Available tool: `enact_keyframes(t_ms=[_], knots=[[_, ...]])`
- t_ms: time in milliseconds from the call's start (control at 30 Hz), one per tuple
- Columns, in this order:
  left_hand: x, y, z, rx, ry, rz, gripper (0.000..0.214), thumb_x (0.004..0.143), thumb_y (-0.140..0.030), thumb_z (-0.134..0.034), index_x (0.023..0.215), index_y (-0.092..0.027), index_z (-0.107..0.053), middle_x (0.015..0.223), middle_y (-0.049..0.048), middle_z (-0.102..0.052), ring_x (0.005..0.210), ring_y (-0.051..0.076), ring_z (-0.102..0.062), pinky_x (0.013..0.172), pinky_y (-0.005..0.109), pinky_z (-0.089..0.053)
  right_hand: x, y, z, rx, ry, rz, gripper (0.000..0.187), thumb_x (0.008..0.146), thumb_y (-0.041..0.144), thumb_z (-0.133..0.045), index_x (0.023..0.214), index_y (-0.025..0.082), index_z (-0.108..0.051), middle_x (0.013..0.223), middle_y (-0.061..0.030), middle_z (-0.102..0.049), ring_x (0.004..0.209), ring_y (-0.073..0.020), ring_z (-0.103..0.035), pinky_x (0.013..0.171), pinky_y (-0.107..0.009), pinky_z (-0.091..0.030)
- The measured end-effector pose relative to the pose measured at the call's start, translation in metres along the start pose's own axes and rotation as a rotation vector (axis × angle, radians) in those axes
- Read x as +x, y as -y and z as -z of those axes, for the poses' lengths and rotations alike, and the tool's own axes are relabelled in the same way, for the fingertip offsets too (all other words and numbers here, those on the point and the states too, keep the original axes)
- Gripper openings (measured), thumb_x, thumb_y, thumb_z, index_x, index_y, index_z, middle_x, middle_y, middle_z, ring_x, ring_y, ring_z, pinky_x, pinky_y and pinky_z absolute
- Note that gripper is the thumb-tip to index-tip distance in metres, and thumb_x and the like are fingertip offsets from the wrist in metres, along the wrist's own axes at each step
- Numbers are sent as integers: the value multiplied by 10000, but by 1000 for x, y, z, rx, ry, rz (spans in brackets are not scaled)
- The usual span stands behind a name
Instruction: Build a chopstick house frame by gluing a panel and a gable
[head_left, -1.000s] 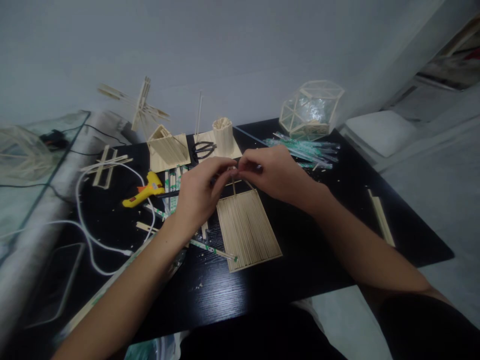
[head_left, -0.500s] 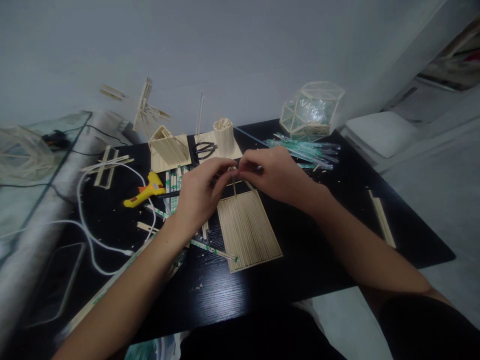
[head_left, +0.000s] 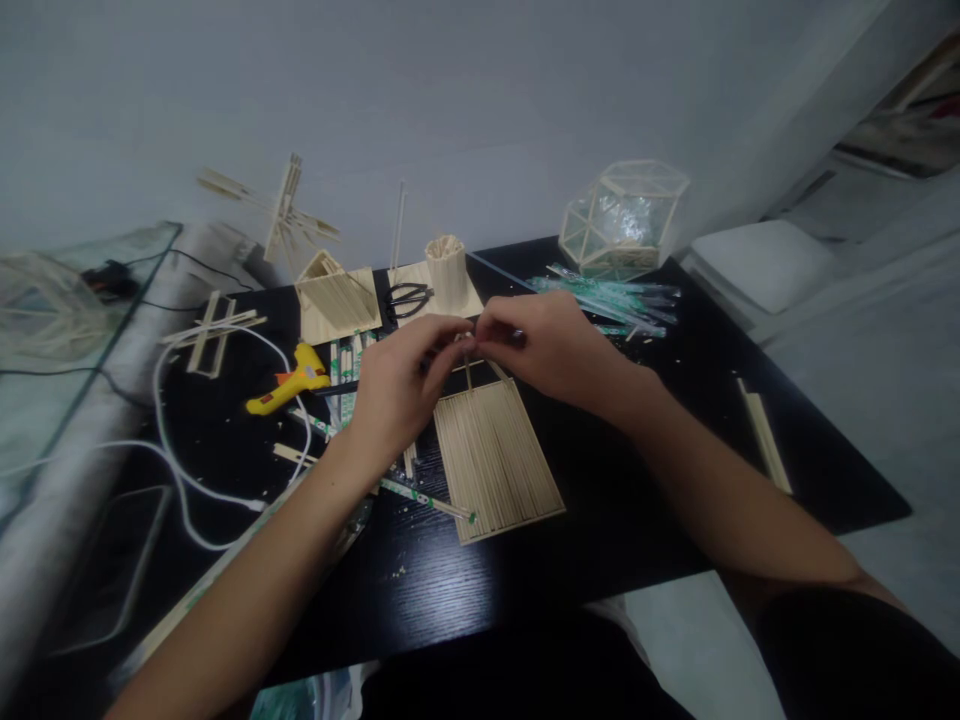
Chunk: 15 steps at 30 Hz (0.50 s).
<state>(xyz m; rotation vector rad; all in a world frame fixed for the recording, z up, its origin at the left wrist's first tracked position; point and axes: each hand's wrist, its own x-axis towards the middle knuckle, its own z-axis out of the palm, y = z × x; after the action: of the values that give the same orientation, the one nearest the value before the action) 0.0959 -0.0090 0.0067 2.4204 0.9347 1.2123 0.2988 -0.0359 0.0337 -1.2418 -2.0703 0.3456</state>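
Observation:
Over the far edge of a flat panel of wooden sticks (head_left: 495,455), my left hand (head_left: 401,375) and my right hand (head_left: 551,340) meet fingertip to fingertip. Both are closed in a pinch around the upper end of a thin wooden stick (head_left: 469,378), which runs from the fingers down toward the panel's far edge. The fingers hide the stick's tip and any small part there. Another slanting stick (head_left: 501,371) shows just under my right hand. The panel lies flat on the black table (head_left: 600,540), and a chopstick in a green-printed wrapper (head_left: 427,500) touches its left side.
Left of my hands lie a yellow glue gun (head_left: 300,380) and a white cable (head_left: 169,440). Behind stand a stick-built box (head_left: 337,295), a round stick holder (head_left: 447,275) and black-handled pliers (head_left: 409,297). Wrappers (head_left: 615,300) and a faceted stick frame (head_left: 626,220) are back right; loose sticks (head_left: 766,440) lie right.
Almost nothing differs. My hands keep the same pinch, with only a tiny shift of the fingertips, and the view has moved very slightly.

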Motion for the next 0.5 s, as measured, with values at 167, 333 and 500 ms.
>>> enact_keyframes(t_ms=[167,333,500], knots=[[0,-1,1,6,-5,4,107,970,-237,-709,1069,-222,-749,995,18,-806,830,138,-747,777,259,-572,0,2,2,-35,14,-1,98,916,163,-724,823,164,-693,756,1,-703,673,-127,-590,679,-272,-379],[0,-2,2,7,7,15,104,979,-244,-696,1066,-228,-751,999,22,-807,833,143,-751,780,272,-574,0,4,4,-44,26,-6,112,931,184,-719,824,168,-692,761,-9,-707,679,-137,-597,681,-283,-369],[0,-2,2,13,14,19,114,991,-253,-677,1081,-235,-746,1008,26,-805,839,144,-750,786,283,-579,0,3,3,-51,25,0,134,938,212,-722,817,170,-684,755,-5,-697,664,-133,-575,675,-277,-361]])
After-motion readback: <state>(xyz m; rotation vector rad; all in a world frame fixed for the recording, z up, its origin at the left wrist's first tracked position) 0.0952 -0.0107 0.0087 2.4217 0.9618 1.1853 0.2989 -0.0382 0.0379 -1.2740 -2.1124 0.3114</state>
